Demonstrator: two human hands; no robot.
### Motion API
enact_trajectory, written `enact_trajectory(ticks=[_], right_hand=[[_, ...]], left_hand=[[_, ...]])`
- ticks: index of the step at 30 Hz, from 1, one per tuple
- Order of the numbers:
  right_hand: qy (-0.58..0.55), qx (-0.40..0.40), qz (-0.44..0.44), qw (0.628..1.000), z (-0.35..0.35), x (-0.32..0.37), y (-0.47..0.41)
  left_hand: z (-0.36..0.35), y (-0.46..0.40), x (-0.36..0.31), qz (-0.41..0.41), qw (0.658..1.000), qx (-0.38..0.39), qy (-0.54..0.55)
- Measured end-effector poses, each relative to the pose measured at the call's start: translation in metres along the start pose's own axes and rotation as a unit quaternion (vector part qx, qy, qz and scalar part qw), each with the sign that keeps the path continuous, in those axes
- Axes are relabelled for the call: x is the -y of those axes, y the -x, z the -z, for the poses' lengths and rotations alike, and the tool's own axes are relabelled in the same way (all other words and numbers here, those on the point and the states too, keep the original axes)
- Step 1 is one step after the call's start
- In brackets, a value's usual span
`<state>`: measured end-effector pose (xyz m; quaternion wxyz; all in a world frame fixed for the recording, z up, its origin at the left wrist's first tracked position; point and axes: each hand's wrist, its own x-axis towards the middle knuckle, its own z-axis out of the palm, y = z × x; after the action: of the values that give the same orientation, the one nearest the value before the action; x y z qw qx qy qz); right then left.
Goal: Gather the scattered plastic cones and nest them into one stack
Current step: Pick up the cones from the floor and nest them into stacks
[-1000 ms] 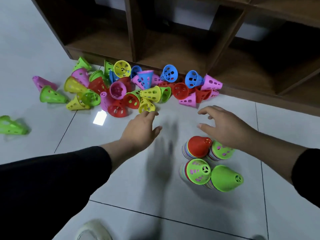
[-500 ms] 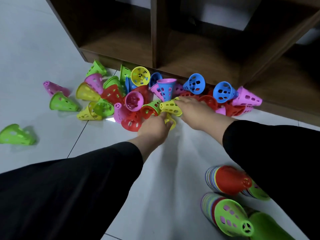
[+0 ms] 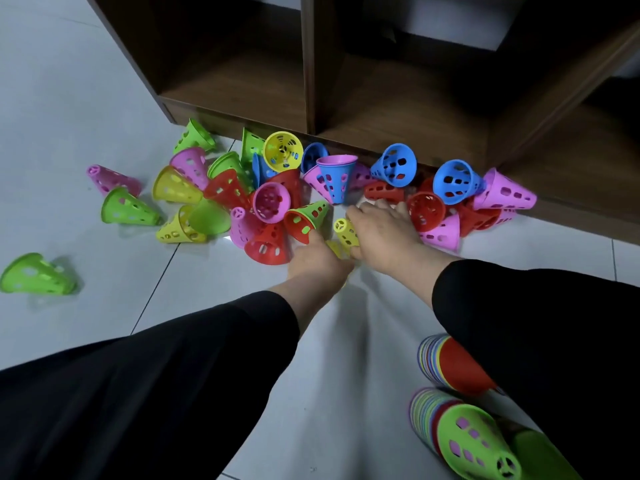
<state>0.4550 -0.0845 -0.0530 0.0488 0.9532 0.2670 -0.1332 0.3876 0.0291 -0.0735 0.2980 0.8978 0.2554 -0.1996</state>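
right hand [image 3: 384, 233] now gripping yellow cone [image 3: 346, 231], left hand [image 3: 317, 259] alongside

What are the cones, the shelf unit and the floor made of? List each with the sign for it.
Cones: likely moulded plastic, semi-glossy; bright uniform colours, thin walls with punched holes.
Shelf unit: looks like dark brown wood or wood-look laminate, matte; faint grain lines, though which one cannot be told.
Floor: probably glazed ceramic tile, smooth and slightly shiny; pale slabs with thin dark joints and a bright reflection.
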Motion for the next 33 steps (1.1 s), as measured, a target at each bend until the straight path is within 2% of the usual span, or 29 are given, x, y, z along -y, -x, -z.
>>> enact_trajectory(ticks=[3, 6, 13, 18, 22, 28, 33], right_hand=[[-0.032, -0.026, -0.007, 0.999, 0.007, -0.002, 0.009], [-0.087, -0.060, -0.015, 0.994, 0.022, -0.010, 0.023], [-0.212, -0.125, -0.063, 0.967, 0.092, -0.064, 0.108], [-0.252, -0.106, -0.104, 0.956, 0.119, -0.111, 0.210], [-0.266, -0.088, -0.124, 0.952, 0.113, -0.132, 0.277], [-0.263, -0.064, -0.112, 0.956, 0.080, -0.134, 0.305], [-0.208, -0.037, -0.102, 0.972, 0.062, -0.135, 0.314]], left_hand=[[-0.003, 0.006, 0.007, -0.023, 0.998, 0.027, -0.052], [-0.004, 0.016, 0.011, -0.062, 0.996, 0.025, -0.057], [0.031, 0.058, -0.012, -0.142, 0.987, 0.012, 0.077], [0.059, 0.111, -0.050, -0.239, 0.960, 0.029, 0.140], [0.063, 0.152, -0.077, -0.266, 0.954, 0.067, 0.122], [0.036, 0.190, -0.083, -0.300, 0.943, 0.128, 0.067], [0.013, 0.199, -0.076, -0.332, 0.931, 0.147, 0.031]])
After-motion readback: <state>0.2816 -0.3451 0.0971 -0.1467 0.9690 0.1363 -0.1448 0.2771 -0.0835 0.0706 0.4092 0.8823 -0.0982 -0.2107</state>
